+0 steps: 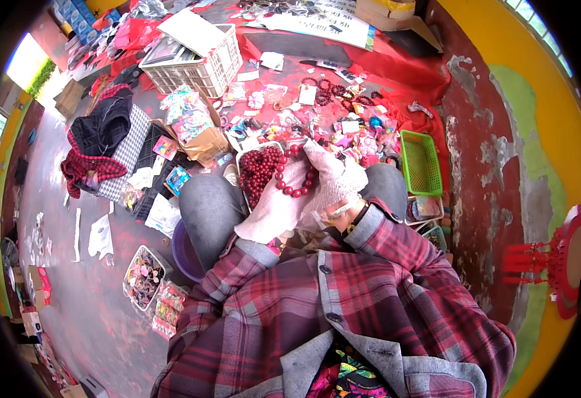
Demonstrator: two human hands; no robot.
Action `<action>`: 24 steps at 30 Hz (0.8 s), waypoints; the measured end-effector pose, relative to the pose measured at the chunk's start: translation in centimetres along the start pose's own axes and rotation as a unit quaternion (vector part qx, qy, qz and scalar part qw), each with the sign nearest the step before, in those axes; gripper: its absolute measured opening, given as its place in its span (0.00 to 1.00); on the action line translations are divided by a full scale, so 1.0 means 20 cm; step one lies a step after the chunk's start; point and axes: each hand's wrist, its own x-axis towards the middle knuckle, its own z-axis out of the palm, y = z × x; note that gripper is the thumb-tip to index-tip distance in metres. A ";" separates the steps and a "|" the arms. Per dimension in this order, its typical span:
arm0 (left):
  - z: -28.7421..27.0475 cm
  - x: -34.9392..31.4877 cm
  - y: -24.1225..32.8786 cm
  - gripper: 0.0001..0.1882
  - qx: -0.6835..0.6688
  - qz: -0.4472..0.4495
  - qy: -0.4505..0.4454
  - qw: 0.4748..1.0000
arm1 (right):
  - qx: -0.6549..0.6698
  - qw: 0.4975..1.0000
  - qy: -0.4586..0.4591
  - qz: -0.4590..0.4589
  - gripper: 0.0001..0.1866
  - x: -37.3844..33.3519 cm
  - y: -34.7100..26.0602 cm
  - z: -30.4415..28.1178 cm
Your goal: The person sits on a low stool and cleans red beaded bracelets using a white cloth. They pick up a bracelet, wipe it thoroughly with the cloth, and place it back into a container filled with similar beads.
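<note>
Over my lap, a bracelet of round dark red beads [280, 177] forms a loop between my two hands. Both hands wear pale pink fabric gloves. My left hand [278, 207] supports the bracelet from below, its fingers curled behind the beads. My right hand [334, 178] is closed at the loop's right side, its thumb and fingers drawn together; the fingertips are partly hidden. Close by on the left, a white basket [240, 164] holds a heap of similar red bead strings [258, 171].
Ahead, a red-covered surface bears scattered trinkets and more dark bracelets [330, 91]. A green basket [421, 162] stands at right, a white crate [194, 69] far left. An open carton [204, 142] and a purple basin [186, 255] sit left of my knee.
</note>
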 end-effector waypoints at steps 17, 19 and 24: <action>-0.24 0.07 0.02 0.21 -0.302 -0.191 0.143 0.923 | 0.155 0.975 -0.154 0.023 0.18 0.22 0.09 -0.47; -0.25 0.05 -0.03 0.17 -0.508 -0.248 0.132 0.814 | 0.194 0.964 -0.180 0.018 0.19 0.21 0.08 -0.48; -0.24 0.10 0.04 0.26 -0.477 -0.257 0.201 0.816 | 0.241 0.947 -0.213 -0.003 0.24 0.16 0.01 -0.43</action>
